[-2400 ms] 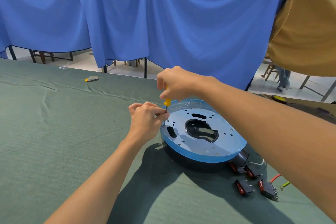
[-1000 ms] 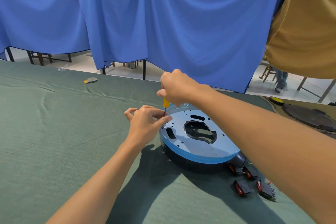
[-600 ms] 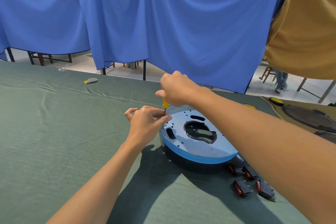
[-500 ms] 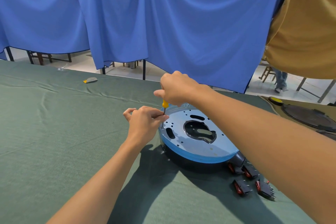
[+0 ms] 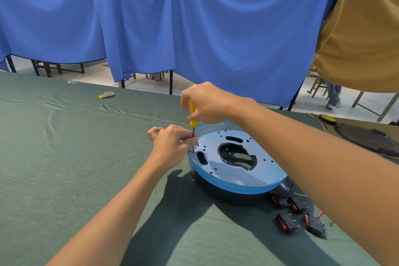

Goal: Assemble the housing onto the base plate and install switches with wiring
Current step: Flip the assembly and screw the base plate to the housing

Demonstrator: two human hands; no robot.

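Setting: makeshift assembly workshop bay in a shared hall.

Evidence:
- A long surface draped in dark green cloth (image 5: 64,157).
- Blue fabric sheets (image 5: 194,28) hang behind it as a partition, with a mustard-brown fabric sheet (image 5: 362,28) at right.
- Under the hems: pale floor, wooden furniture legs (image 5: 46,68), and a person's legs (image 5: 333,95) far right.
- Hardware on the cloth:
  - a blue-filmed perforated metal plate (image 5: 233,173) on a black round housing (image 5: 226,194)
  - four black rocker switches with red buttons (image 5: 287,222)
  - a yellow-handled screwdriver (image 5: 192,114) in use
- The neighbouring surface at right carries a dark round plate (image 5: 367,138).
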